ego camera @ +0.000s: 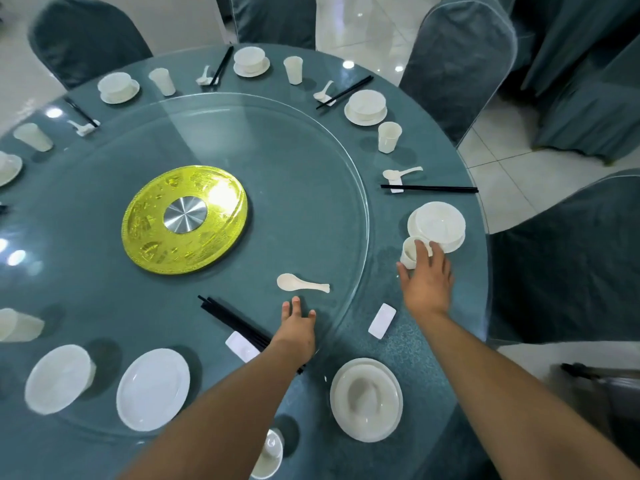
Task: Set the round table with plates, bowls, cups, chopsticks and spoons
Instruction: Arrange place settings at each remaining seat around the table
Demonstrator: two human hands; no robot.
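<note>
While the right hand (427, 275) curls around an upright cup (410, 252) just beside the bowl on its plate (437, 226), the left hand (297, 329) rests flat with fingers straight near a spoon (301, 283) lying crosswise, handle pointing right.

teal table (426, 344); gold patterned disc (183, 220); white plates (152, 389); black chopsticks (429, 188)

hidden: right hand (427, 277) covers near side of cup (410, 252), grip unclear; left forearm (221, 403) covers near ends of black chopsticks (235, 322) | cut off: cup at bottom edge (268, 455); plate at left edge (7, 168) | blurred: dark object at right edge (595, 374), cannot tell what it is
</note>
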